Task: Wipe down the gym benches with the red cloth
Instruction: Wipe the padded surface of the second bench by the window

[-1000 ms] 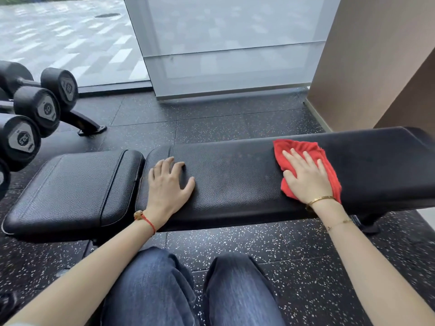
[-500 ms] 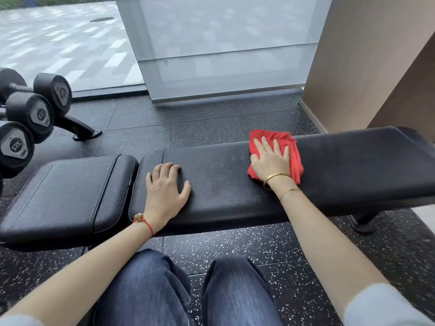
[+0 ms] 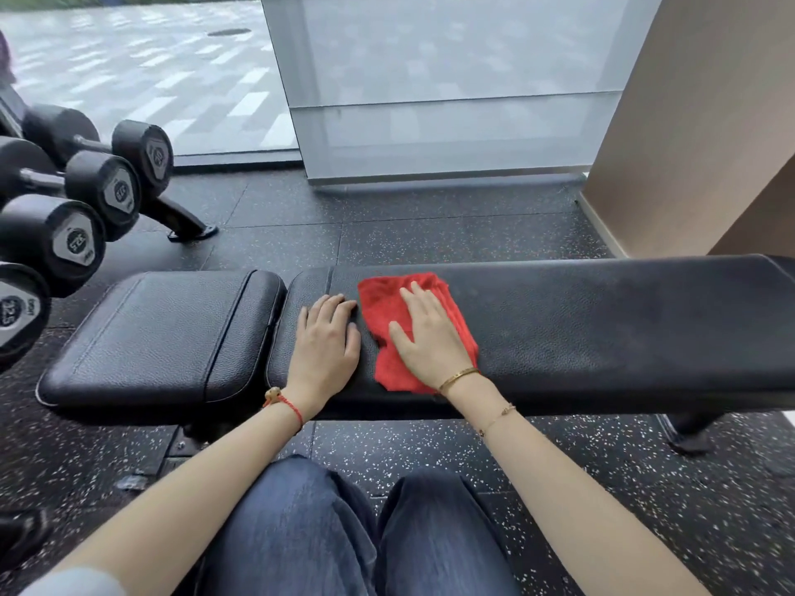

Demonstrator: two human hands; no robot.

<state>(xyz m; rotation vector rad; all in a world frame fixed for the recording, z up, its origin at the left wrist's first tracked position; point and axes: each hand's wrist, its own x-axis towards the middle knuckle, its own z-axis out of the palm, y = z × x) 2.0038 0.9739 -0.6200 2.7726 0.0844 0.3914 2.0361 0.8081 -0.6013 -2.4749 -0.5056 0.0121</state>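
Observation:
A black padded gym bench (image 3: 602,329) runs across the view, with a shorter seat pad (image 3: 163,333) at its left end. The red cloth (image 3: 383,303) lies flat on the long pad, near its left end. My right hand (image 3: 430,337) presses flat on the cloth, fingers spread, covering its right half. My left hand (image 3: 325,342) rests palm down on the bare pad just left of the cloth, almost touching it, and holds nothing.
A rack of black dumbbells (image 3: 77,234) stands at the left, its foot (image 3: 185,230) on the speckled rubber floor. A frosted glass panel (image 3: 451,101) and a tan wall (image 3: 697,122) stand behind the bench. My knees in jeans (image 3: 352,535) are in front.
My right hand has slid the red cloth leftward along the long pad, from its middle right to right beside my left hand. The left hand has stayed in place.

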